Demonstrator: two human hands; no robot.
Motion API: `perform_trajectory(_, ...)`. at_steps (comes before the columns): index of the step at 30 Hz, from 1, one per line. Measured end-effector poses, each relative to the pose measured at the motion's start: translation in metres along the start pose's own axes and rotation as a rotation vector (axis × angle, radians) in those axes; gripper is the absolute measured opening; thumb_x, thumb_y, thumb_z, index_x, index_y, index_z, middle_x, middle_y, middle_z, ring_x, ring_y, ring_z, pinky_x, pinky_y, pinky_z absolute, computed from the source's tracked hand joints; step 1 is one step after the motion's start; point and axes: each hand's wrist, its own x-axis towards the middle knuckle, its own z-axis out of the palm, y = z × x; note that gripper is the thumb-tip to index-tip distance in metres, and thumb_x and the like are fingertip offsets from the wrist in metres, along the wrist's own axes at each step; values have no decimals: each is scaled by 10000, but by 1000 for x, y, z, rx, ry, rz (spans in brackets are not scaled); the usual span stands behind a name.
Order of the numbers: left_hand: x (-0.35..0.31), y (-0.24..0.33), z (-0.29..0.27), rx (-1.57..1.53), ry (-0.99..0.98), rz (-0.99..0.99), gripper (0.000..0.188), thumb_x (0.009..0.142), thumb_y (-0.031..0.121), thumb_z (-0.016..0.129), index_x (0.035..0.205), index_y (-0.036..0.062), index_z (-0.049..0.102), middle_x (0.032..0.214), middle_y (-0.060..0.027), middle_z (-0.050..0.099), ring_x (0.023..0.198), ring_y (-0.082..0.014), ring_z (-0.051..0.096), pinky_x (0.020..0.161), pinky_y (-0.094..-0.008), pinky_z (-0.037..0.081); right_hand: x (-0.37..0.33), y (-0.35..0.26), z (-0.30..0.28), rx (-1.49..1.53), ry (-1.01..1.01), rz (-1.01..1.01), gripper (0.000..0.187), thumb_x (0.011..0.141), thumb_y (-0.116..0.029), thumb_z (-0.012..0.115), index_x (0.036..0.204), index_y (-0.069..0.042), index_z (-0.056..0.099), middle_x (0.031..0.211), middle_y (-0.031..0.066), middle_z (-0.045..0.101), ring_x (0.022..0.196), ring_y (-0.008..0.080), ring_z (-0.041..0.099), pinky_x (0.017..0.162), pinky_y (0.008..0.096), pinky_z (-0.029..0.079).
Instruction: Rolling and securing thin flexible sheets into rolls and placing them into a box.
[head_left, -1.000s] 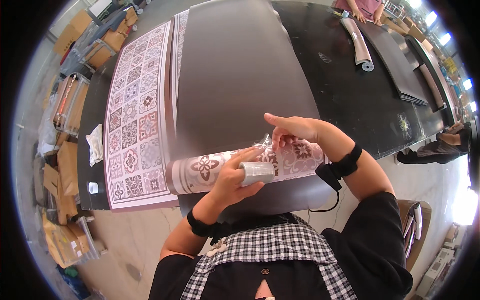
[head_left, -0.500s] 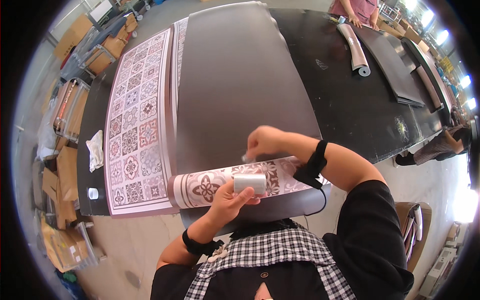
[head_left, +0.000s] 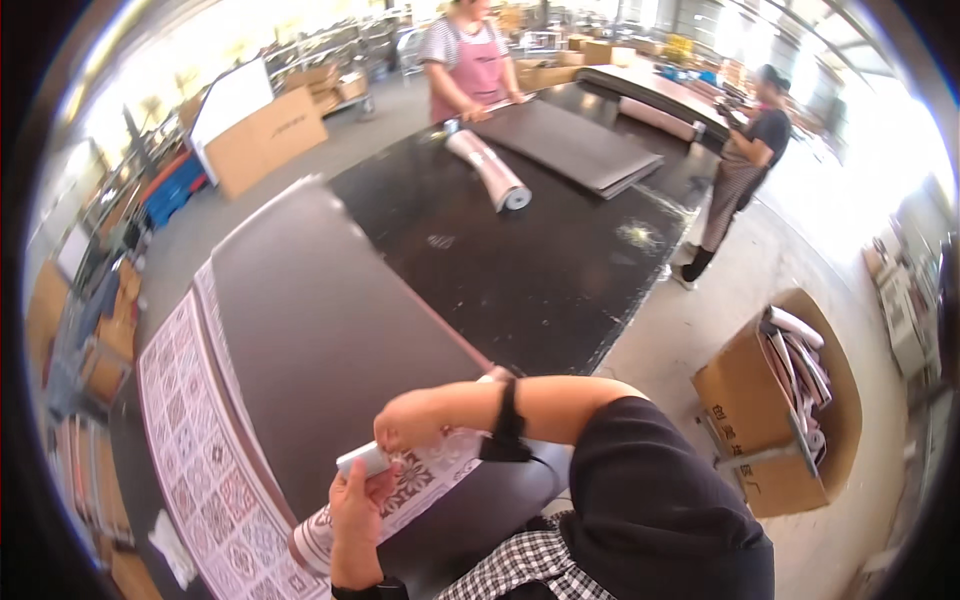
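Observation:
A rolled sheet with a red and grey tile pattern (head_left: 425, 485) lies across the near edge of the dark table (head_left: 330, 330). My left hand (head_left: 357, 510) grips the roll from below and presses a small white tape roll (head_left: 363, 460) against it. My right hand (head_left: 410, 425) rests on top of the roll beside the white tape roll, fingers bent onto it. A black band sits on my right wrist.
A flat tile-patterned sheet (head_left: 195, 440) lies at the table's left. Another roll (head_left: 490, 170) and a dark stack of sheets (head_left: 575, 145) lie far across, where two people stand working. An open cardboard box (head_left: 775, 410) with rolls stands on the floor at right.
My head has lifted and turned right, so the far table and the workers came into view. Both hands stay on the patterned roll, which has shifted toward the lower left of the picture.

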Motion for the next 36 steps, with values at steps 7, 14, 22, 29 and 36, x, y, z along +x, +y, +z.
perform_trajectory(7, -9, 20, 20, -51, 78, -26, 371, 1044, 316, 529, 1138, -37, 593, 894, -151, 716, 770, -235, 736, 636, -266, 613, -73, -2, 80, -678, 511, -34, 1151, 612, -465, 890, 1527, -86, 305, 1500, 163, 423, 1383, 366, 400, 1165, 538, 268)
perform_trajectory(14, -60, -57, -24, -108, 209, -251, 388, 1044, 396, 516, 1132, 28, 602, 887, -138, 731, 722, -272, 736, 574, -313, 611, -57, -3, 41, -448, 434, -15, 965, 502, -453, 915, 1300, -83, 516, 1147, 87, 615, 1129, 275, 591, 963, 432, 444)
perform_trajectory(22, -19, -81, -29, 74, 158, 90, 344, 1037, 394, 542, 1106, 58, 574, 837, -120, 724, 687, -251, 736, 531, -310, 594, -11, 17, -31, -118, 85, 96, 1023, 516, -508, 891, 1386, -99, 540, 1221, 128, 679, 1125, 298, 659, 938, 391, 518)
perform_trajectory(29, 17, -52, -13, 92, 288, 201, 388, 1019, 424, 564, 1100, 45, 566, 796, -96, 709, 632, -227, 717, 499, -278, 571, 6, 8, 2, -427, 309, 30, 1010, 570, -462, 886, 1410, -66, 488, 1402, 174, 543, 1331, 358, 498, 1100, 489, 400)
perform_trajectory(36, 50, -21, -12, 144, 319, 106, 493, 993, 504, 569, 1095, 22, 568, 654, -67, 655, 560, -197, 681, 463, -259, 539, 20, 23, -31, -544, 448, 2, 1138, 527, -469, 902, 1465, -59, 403, 1389, 165, 537, 1304, 336, 516, 1098, 487, 393)
